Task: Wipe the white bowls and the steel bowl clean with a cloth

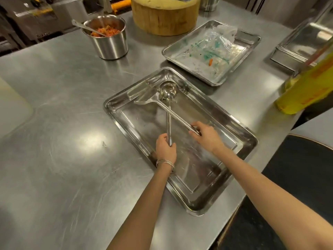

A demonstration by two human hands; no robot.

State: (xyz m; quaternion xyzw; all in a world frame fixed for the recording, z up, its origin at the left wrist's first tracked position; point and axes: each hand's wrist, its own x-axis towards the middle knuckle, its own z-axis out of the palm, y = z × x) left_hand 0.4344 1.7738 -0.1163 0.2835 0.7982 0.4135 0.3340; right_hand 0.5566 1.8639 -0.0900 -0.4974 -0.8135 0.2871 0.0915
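Note:
A large steel tray [241, 134] lies on the steel counter in front of me. Inside it a steel ladle [168, 91] and a steel spatula [144, 101] lie with their handles crossing. My left hand [165, 148] grips the ladle's handle near its end. My right hand [207, 136] holds the end of the spatula's handle. No white bowl and no cloth are in view. A steel pot [110, 44] with orange food and a spoon stands at the back left.
A second steel tray [180, 56] with clear plastic wrap and food scraps sits behind the first. A round wooden chopping block [165, 17] stands at the back. A yellow container [306, 87] and stacked steel trays [288, 51] are on the right.

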